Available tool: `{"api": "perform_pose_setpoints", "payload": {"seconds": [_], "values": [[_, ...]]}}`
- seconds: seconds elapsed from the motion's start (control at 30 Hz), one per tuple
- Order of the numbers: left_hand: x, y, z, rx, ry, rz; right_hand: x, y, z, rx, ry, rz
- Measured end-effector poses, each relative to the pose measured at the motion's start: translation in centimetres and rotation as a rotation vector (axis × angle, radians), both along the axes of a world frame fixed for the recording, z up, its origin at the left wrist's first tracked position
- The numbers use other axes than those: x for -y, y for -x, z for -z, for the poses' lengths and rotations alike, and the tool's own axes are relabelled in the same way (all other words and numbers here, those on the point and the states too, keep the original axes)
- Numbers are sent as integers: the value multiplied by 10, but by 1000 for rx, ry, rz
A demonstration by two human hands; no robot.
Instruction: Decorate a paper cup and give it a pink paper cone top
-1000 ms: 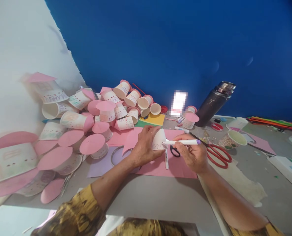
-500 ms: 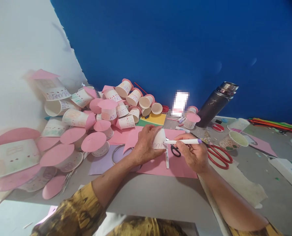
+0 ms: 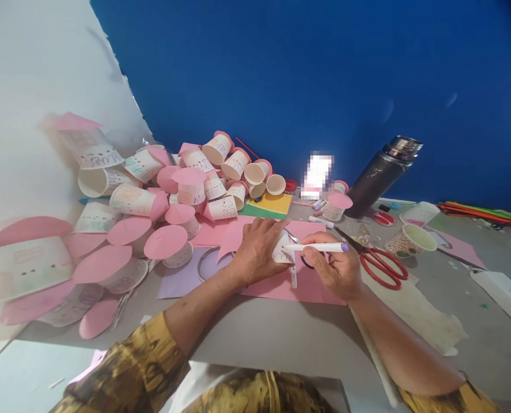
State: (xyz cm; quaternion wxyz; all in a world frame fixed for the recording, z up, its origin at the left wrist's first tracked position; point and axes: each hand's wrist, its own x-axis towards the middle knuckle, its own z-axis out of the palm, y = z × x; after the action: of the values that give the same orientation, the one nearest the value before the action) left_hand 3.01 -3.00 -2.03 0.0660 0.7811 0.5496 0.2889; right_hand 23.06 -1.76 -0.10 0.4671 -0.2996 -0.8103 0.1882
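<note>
Two grips: clasping a likely light, crushable cup [image 3: 280,254] round its wall with left hand [image 3: 257,252]; pinching marker [image 3: 324,247] with right hand [image 3: 336,268].

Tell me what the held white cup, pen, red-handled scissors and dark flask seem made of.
Cup: probably matte paper, dull white with pen strokes.
Pen: likely smooth plastic, evenly white with a purple end.
Scissors: thin dark blades, apparently metal; smooth red handles, perhaps plastic.
Flask: likely metal, its neck shiny, its dark coat scuffed.
</note>
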Motion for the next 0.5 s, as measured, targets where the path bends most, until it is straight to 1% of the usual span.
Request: {"api": "perform_pose_setpoints", "payload": {"seconds": [0.07,0.17,0.3,0.4,0.5], "values": [[1,0,-3,-17,0,-10,1,0,-1,-9,2,-3],[2,-1,-5,-44,-7,-14,1,1,-2,12,-7,-45],[3,-1,-5,-74,-22,0,1,4,-4,49,-25,-78],[3,-1,-5,-87,-20,6,1,4,-5,67,19,-90],[2,-1,-5,-85,-7,-5,1,1,-3,4,64,-57]]}}
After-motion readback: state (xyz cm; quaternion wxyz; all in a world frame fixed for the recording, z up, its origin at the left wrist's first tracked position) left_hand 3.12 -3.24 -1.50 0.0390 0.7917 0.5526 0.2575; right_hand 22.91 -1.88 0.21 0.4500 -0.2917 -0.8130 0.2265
